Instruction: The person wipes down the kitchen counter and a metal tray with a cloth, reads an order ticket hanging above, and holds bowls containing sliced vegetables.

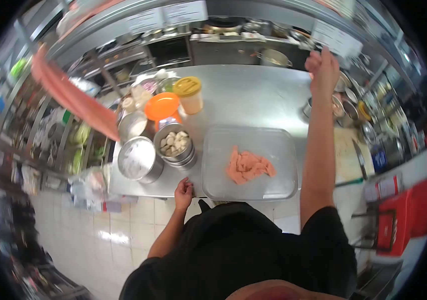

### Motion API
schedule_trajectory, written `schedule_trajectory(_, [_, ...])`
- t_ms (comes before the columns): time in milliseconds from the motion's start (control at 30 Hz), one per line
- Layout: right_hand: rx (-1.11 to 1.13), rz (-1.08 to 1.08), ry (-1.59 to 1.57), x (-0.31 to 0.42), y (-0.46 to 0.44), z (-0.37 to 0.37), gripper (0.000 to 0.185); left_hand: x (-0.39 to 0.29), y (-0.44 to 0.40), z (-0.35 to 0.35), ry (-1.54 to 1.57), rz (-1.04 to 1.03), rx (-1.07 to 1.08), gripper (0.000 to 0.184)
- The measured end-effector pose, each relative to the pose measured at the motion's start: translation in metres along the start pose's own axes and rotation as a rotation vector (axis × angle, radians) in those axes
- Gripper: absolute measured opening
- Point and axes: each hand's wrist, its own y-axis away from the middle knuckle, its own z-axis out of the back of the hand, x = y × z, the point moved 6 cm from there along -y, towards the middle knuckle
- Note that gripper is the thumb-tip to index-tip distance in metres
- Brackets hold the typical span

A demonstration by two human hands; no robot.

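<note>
My right hand (323, 70) is raised at the end of an outstretched arm, beside a printed sheet (341, 39) on the overhead shelf. Its fingers are curled in; what they grip, if anything, is hidden. Low at the table's front edge hangs my left hand (184, 194), fingers loosely bent and holding nothing. Close to it stands a metal pot (174, 144) of pale, clove-like pieces. In front of me a translucent shallow tray (218, 187) holds a soft, crumpled pink mass (249, 166); I cannot tell whether it is raw meat.
Left on the steel table (253, 92) are a pot with white contents (137, 159), an orange lid (162, 106) and a yellow-lidded tub (188, 95). To the right lie a cutting board (346, 150) and a knife (359, 156). A pink strip (76, 95) hangs at far left.
</note>
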Motion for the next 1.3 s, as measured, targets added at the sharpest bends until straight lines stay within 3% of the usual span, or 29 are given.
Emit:
schedule_trajectory(100, [0.09,-0.123,-0.044,-0.035,0.071,-0.08,0.033,0.01,0.0,0.0,0.05,0.026,0.001,0.041])
schedule_trajectory(167, [0.278,-0.277,-0.106,-0.049,0.097,-0.14,0.035,0.004,0.0,-0.001,0.044,0.016,0.019,0.041])
schedule_trajectory(300, [0.458,-0.317,-0.214,-0.052,0.108,-0.232,0.035,0.0,0.003,-0.002,0.069,0.039,-0.003,0.04])
schedule_trajectory(433, [0.536,-0.31,-0.356,-0.06,0.101,-0.275,0.025,-0.005,0.008,0.002,0.078,0.024,-0.013,0.04])
schedule_trajectory(600, [0.323,-0.202,-0.286,-0.067,0.119,-0.237,0.017,0.01,0.007,0.003,0.18,0.047,-0.001,0.04])
schedule_trajectory(833, [-0.021,0.157,-0.266,-0.029,0.097,-0.084,0.014,-0.008,0.007,0.0,0.197,0.106,0.075,0.041])
schedule_trajectory(967, [-0.155,0.102,-0.237,0.006,0.071,-0.027,0.015,-0.015,0.007,-0.001,0.124,0.082,0.093,0.04])
schedule_trajectory(1167, [-0.104,0.034,-0.172,0.027,0.023,-0.042,0.024,-0.003,0.002,-0.002,0.143,0.102,0.155,0.039])
schedule_trajectory(1300, [-0.203,0.09,-0.185,0.036,0.006,-0.056,0.026,-0.006,0.004,0.0,0.099,0.122,0.135,0.04])
